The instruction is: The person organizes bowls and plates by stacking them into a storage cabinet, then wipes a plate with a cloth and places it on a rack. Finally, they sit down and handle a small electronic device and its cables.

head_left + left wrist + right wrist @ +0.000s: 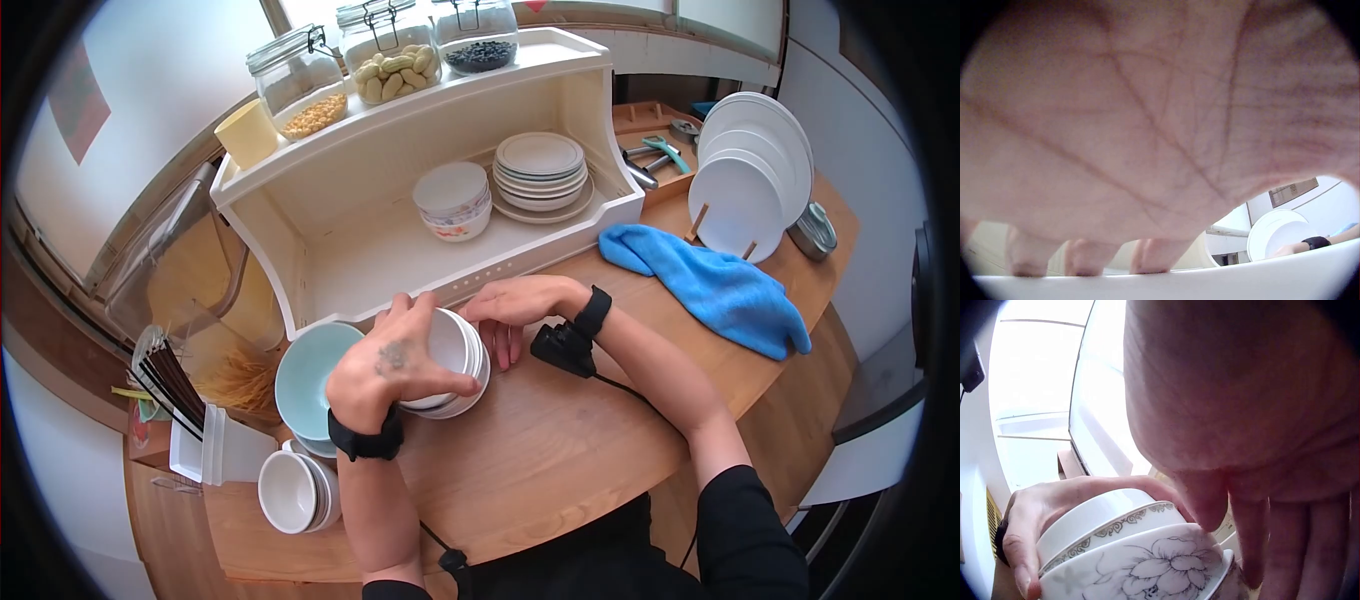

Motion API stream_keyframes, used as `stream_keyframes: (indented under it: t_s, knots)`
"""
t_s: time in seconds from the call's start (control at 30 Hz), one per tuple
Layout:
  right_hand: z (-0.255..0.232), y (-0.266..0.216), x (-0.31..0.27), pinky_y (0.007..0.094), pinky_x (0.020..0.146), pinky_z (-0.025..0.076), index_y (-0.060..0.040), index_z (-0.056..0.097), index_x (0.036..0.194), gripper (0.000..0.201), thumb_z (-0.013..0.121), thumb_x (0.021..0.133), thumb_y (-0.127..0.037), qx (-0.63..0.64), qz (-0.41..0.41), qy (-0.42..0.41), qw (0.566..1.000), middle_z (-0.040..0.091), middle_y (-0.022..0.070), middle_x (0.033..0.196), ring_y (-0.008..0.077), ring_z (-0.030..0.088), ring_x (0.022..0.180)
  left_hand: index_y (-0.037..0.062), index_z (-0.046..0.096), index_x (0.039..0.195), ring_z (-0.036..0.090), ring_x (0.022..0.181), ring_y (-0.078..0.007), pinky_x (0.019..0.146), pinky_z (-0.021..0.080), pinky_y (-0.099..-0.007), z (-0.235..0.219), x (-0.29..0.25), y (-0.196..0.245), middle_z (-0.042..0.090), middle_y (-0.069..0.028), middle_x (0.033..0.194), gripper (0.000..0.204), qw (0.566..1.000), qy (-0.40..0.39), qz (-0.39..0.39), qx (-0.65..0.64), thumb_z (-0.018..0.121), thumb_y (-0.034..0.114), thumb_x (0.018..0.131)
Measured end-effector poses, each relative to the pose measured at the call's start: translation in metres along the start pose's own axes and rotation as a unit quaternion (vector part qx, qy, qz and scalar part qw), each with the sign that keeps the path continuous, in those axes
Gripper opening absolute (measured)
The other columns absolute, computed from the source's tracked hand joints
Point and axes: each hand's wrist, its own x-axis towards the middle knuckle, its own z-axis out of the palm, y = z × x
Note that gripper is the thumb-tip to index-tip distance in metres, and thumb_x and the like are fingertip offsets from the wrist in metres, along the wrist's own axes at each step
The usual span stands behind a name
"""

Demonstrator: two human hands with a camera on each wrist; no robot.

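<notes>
A stack of white bowls [449, 345] stands on the wooden table below the shelf. My left hand [392, 362] spans the top bowls from above, thumb on the near side and fingers on the far side. In the right wrist view the left hand [1021, 534] grips the upper bowls, which sit tilted above a flower-patterned bowl [1147, 569]. My right hand [525, 303] is at the stack's right side, fingers extended downward; its thumb is close to the bowls, contact unclear. The left wrist view shows the left palm [1147, 125] and fingers over a white rim [1210, 281].
Left of the stack are a light blue bowl [312, 380] and stacked white cups [290, 492]. The white shelf [350, 240] holds bowls [453, 200] and plates [540, 155], with jars on top. A blue cloth [710, 290] and racked plates [740, 190] are at right.
</notes>
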Motion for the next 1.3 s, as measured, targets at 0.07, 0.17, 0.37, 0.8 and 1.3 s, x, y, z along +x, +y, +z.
stream_keyframes:
  t_s: [0.07, 0.17, 0.37, 0.8, 1.3]
  knots:
    - [0.001, -0.001, -0.001, 0.0328, 0.068, 0.063, 0.0008, 0.060, 0.125, 0.045, 0.035, 0.107, -0.032, 0.002, 0.005, -0.001, 1.000, 0.072, 0.0197, 0.095, 0.0263, 0.075, 0.079, 0.0033, 0.052, 0.136, 0.057, 0.120, -0.0381, 0.101, 0.048, -0.0411, 0.002, 0.001, 0.001, 0.057, -0.0228, 0.126, 0.101, 1.000, -0.008, -0.005, 0.000, 0.089, 0.049, 0.053]
    - [-0.001, 0.000, -0.001, 0.0333, 0.068, 0.063, 0.0010, 0.061, 0.123, 0.045, 0.035, 0.107, -0.033, 0.010, -0.002, -0.005, 1.000, 0.072, 0.0203, 0.095, 0.0266, 0.075, 0.079, -0.0003, 0.053, 0.131, 0.053, 0.125, -0.0430, 0.104, 0.048, -0.0448, 0.002, 0.003, 0.003, 0.055, -0.0259, 0.126, 0.098, 0.999, -0.023, -0.002, -0.026, 0.090, 0.043, 0.051]
    - [-0.003, 0.002, 0.000, 0.0331, 0.070, 0.063, 0.0001, 0.060, 0.126, 0.044, 0.036, 0.107, -0.032, 0.006, -0.014, -0.028, 1.000, 0.072, 0.0198, 0.097, 0.0258, 0.074, 0.080, -0.0031, 0.051, 0.132, 0.053, 0.125, -0.0414, 0.105, 0.048, -0.0434, 0.002, 0.005, 0.000, 0.054, -0.0261, 0.129, 0.102, 0.999, -0.032, 0.011, -0.012, 0.091, 0.045, 0.051]
    - [-0.002, 0.002, -0.001, 0.0328, 0.073, 0.062, -0.0003, 0.062, 0.120, 0.042, 0.037, 0.105, -0.030, -0.013, -0.012, -0.043, 0.999, 0.073, 0.0173, 0.096, 0.0243, 0.074, 0.082, -0.0020, 0.053, 0.128, 0.063, 0.113, -0.0380, 0.097, 0.051, -0.0406, 0.012, 0.007, 0.011, 0.058, -0.0266, 0.124, 0.100, 0.998, 0.028, -0.055, -0.005, 0.085, 0.060, 0.057]
    - [0.024, -0.020, -0.009, 0.0326, 0.068, 0.062, 0.0051, 0.060, 0.117, 0.037, 0.046, 0.099, -0.024, -0.109, 0.030, 0.006, 0.994, 0.073, 0.0168, 0.089, 0.0233, 0.074, 0.073, -0.0060, 0.048, 0.128, 0.057, 0.119, -0.0432, 0.100, 0.048, -0.0442, -0.025, -0.029, 0.011, 0.056, -0.0316, 0.126, 0.083, 0.991, 0.097, -0.068, -0.061, 0.078, 0.050, 0.073]
